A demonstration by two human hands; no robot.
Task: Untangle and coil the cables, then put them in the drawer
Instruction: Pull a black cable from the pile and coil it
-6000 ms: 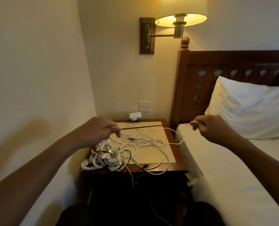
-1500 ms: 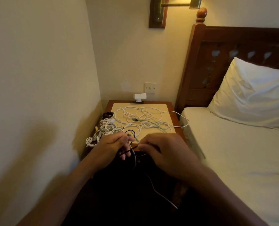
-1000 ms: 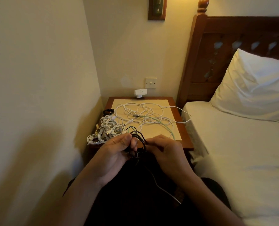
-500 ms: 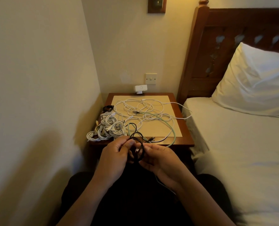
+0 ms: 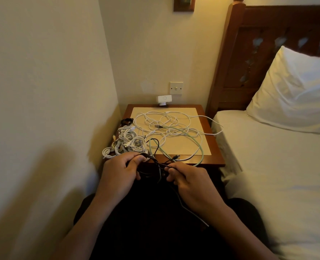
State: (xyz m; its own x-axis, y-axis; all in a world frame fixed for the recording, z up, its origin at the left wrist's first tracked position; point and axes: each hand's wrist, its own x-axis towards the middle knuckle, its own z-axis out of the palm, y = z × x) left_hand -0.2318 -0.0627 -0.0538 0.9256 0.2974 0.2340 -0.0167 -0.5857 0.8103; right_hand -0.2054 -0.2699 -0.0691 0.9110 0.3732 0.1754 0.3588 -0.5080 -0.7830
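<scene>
Nightstand (image 5: 213, 147): white cables (image 5: 164, 124) loose at centre, coils (image 5: 130, 145) at left edge. Black cable (image 5: 154, 160) (off near edge) pinched by left hand (image 5: 118, 173), right hand (image 5: 190, 182).

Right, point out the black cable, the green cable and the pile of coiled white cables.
black cable (image 5: 158, 145): head view, on its upper loop.
green cable (image 5: 202, 153): head view, on its right-hand curve.
coiled white cables (image 5: 131, 142): head view, middle of the pile.
</scene>
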